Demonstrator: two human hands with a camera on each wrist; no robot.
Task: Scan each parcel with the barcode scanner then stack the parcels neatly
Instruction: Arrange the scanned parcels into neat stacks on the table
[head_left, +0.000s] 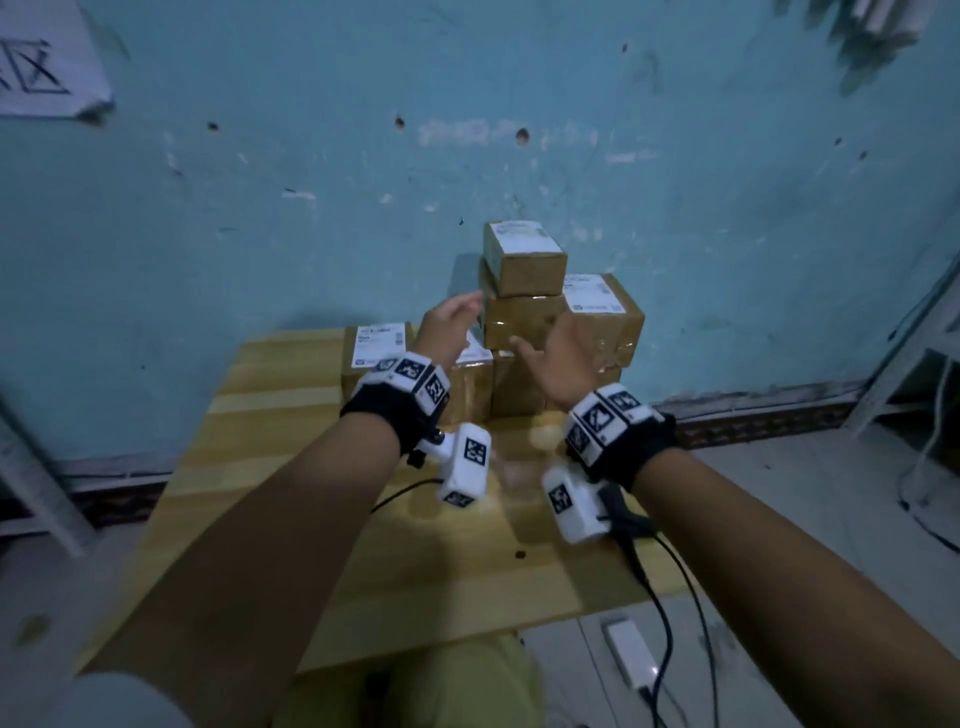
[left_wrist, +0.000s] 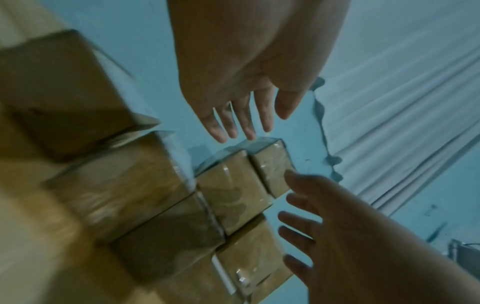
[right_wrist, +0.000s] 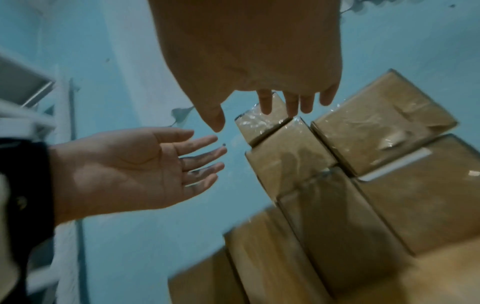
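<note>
Both hands, left hand (head_left: 451, 325) and right hand (head_left: 558, 358), spread empty before stacked parcels (head_left: 524, 317).

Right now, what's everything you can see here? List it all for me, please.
parcels: at least six, brown with white labels, stacked against the wall at the table's far edge
table: one, light wood, under the parcels
wall: one, blue, pitted, behind the stack
paper sheet: one, white, on the wall upper left
cables: black, trailing off the table's right side
white adapter: one, on the floor
left hand: open, beside the stack, holding nothing
right hand: open, before the stack, holding nothing
</note>
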